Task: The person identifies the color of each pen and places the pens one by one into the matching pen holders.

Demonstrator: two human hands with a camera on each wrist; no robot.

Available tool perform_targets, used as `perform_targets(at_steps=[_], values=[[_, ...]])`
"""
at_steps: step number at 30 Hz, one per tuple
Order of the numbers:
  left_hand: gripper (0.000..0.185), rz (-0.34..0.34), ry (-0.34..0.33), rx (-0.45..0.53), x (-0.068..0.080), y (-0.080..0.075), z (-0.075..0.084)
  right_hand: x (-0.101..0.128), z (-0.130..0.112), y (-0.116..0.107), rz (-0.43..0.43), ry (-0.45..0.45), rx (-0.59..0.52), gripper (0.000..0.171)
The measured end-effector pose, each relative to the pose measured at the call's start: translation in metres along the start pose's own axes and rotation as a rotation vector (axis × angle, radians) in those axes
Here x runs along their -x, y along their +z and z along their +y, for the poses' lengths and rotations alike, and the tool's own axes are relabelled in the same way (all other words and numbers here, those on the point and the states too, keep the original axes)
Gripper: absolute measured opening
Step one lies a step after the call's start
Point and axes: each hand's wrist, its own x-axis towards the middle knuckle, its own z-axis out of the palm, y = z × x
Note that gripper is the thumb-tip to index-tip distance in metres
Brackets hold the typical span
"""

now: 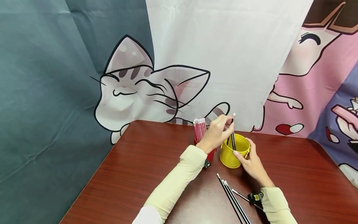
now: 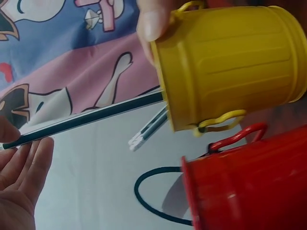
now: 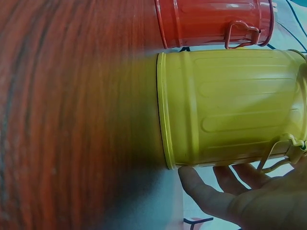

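Left hand [image 1: 216,133] pinches a near-upright black pencil [image 1: 233,133] over the yellow bucket [image 1: 233,152], which the right hand [image 1: 251,163] grips at centre frame

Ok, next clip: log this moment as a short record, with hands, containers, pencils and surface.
left hand: pinches a dark pencil, its lower end inside the yellow bucket
right hand: holds the yellow bucket's side
red bucket: beside the yellow one, holds pink pencils
loose pencils: several dark ones lying near the right wrist
surface: brown wooden table
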Motion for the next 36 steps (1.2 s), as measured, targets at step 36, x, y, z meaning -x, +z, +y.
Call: perform_targets(at_steps=[36], values=[[0.015, -0.021, -0.161, 0.054, 0.058, 0.036, -0.006, 0.003, -0.002, 0.001, 0.031, -0.019, 0.018, 0.076]])
